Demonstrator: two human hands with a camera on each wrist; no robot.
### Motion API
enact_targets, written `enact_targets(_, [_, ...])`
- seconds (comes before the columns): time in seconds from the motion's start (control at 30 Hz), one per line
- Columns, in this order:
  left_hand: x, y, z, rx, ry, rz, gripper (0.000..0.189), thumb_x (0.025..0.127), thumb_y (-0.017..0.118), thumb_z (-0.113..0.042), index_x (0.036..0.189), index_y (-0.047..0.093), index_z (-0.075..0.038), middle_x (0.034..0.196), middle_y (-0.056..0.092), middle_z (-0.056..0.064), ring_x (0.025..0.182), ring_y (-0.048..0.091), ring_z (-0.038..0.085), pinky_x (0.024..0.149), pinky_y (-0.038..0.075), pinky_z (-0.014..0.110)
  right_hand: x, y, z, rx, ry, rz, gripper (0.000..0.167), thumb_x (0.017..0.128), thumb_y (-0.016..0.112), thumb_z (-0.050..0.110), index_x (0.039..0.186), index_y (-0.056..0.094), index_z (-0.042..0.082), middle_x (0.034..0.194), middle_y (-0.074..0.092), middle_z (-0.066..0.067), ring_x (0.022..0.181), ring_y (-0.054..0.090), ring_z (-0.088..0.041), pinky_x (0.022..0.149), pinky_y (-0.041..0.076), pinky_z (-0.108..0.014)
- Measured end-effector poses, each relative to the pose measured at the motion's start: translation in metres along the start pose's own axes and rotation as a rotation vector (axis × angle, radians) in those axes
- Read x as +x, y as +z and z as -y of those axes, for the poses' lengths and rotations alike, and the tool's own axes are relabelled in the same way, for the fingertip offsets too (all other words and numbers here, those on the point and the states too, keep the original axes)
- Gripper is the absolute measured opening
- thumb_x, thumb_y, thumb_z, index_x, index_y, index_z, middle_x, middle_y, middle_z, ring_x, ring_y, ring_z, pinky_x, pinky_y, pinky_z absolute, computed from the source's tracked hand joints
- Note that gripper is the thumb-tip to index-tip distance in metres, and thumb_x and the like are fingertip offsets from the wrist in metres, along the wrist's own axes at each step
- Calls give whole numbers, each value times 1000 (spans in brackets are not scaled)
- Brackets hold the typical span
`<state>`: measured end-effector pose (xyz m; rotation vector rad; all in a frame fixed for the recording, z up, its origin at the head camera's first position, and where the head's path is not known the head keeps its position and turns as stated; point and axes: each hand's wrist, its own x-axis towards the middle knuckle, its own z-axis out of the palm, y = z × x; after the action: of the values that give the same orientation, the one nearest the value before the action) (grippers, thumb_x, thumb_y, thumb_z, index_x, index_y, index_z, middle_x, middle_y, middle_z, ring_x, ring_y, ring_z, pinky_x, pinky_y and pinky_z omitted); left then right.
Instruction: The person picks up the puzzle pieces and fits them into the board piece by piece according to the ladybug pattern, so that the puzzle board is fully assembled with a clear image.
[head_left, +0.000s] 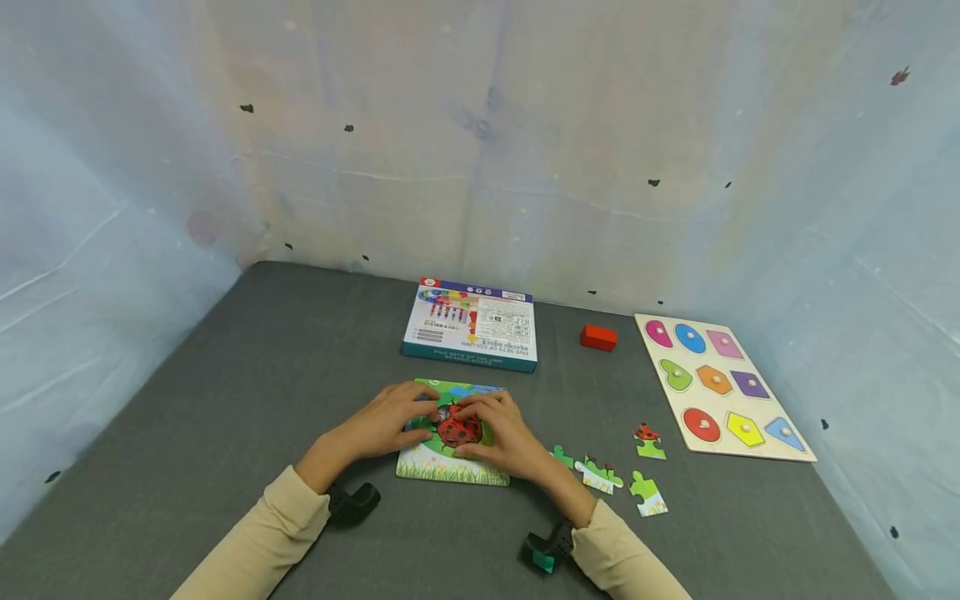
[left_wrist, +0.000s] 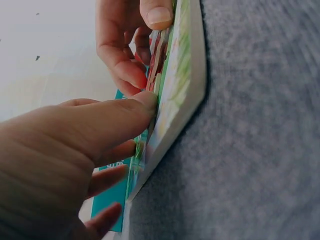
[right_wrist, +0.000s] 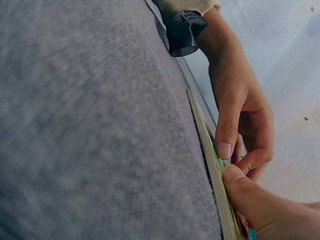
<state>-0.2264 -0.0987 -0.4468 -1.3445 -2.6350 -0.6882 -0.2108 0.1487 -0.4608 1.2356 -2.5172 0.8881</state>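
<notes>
A jigsaw board with a red ladybug picture lies flat on the table, and both hands are over it. My left hand is at the left side of the ladybug, its thumb and fingertips around a puzzle piece there. From the right, my right hand grips the ladybug puzzle piece between thumb and fingers. In the left wrist view, red and green piece edges stand slightly raised above the board, between the two thumbs. The right wrist view shows both thumbtips close together at the board's edge.
Several loose jigsaw pieces lie right of the board, partly behind the right forearm. Behind it is a boxed game, with a red block to its right. A wooden shape-peg board lies at the far right.
</notes>
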Motion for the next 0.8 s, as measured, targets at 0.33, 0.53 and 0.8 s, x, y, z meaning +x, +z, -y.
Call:
enact_targets(0.33, [1,-1,-1,-120,23,8,15,85,69,-14,99,63,-11,120,51,13,109,50,26,85,46,40,1,2,-1,-8,-2,-51,38,72,80,30,102,66,12,124,57,-10,105,42,-23,89,34,-44])
enact_targets(0.53, [1,-1,-1,-112,43,9,16,85,69,-13,100,62,-12,121,50,14,110,48,27,87,45,43,2,3,-1,-23,10,-47,41,70,81,32,104,69,12,125,57,-10,104,42,-23,87,35,-44])
enact_targets(0.8, [5,2,-1,-144,143,12,15,85,70,-14,99,67,-16,116,57,5,113,47,26,96,38,48,1,2,-1,-55,-16,-51,38,73,78,32,105,72,12,122,61,-10,102,46,-22,86,38,-39])
